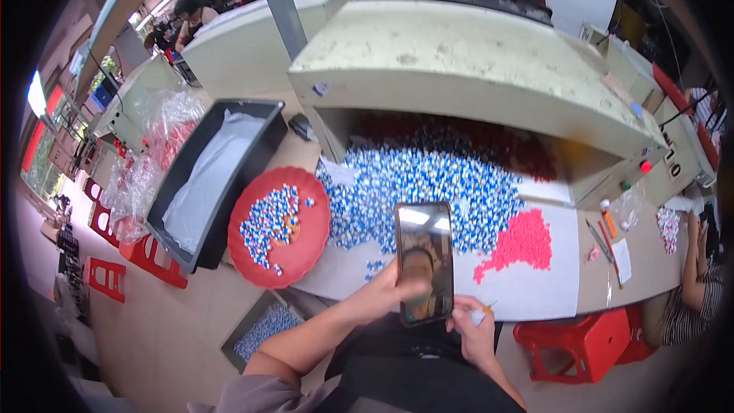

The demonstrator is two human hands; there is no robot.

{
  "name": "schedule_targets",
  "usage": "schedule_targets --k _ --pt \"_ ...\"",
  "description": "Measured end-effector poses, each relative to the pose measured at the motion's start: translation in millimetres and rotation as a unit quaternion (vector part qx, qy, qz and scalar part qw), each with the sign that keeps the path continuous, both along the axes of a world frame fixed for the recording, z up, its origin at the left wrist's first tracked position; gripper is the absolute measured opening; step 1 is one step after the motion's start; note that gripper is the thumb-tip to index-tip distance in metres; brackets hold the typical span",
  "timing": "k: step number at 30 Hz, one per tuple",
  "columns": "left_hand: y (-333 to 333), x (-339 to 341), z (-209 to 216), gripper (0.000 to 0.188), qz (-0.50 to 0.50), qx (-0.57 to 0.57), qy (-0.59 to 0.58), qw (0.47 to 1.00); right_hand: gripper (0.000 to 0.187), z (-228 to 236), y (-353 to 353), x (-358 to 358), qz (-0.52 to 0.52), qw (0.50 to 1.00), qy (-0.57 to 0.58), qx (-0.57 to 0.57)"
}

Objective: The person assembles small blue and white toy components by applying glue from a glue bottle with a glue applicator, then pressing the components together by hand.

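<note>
A black smartphone (440, 260), its screen lit, stands upright in front of me. My left hand (376, 291) is closed round its left side, and the blurred thumb lies over the screen. By the phone's lower right corner, my right hand (475, 334) is closed on a small white bottle (479, 315) with a thin orange tip. Beyond the phone spreads a heap of small blue-and-white pieces (428, 176). To its right lies a pile of small pink pieces (526, 243) on the white work surface (554, 291).
A red plate (317, 241) with blue-and-white pieces sits left, beside a black tray (206, 233) lined with a plastic sheet. A cream machine housing (459, 50) overhangs the heap. Pens (604, 241) lie right. Red stools (585, 344) stand below; other people work nearby.
</note>
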State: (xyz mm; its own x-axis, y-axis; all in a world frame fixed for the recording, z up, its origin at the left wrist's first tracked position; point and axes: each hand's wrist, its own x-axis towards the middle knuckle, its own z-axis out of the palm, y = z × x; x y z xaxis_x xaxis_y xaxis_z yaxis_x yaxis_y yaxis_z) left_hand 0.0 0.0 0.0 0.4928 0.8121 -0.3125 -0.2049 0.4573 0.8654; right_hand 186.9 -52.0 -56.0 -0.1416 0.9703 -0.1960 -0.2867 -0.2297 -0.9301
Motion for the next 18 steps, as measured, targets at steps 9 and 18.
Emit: schedule_targets --k 9,18 --pt "52.7 -29.0 253.0 0.055 0.079 0.455 0.062 0.885 0.031 80.1 -25.8 20.9 -0.063 0.99 -0.019 0.128" --pt "281.1 -51.4 539.1 0.022 0.142 0.651 0.026 0.745 0.023 107.6 -7.3 56.7 -0.114 0.985 -0.031 0.123"
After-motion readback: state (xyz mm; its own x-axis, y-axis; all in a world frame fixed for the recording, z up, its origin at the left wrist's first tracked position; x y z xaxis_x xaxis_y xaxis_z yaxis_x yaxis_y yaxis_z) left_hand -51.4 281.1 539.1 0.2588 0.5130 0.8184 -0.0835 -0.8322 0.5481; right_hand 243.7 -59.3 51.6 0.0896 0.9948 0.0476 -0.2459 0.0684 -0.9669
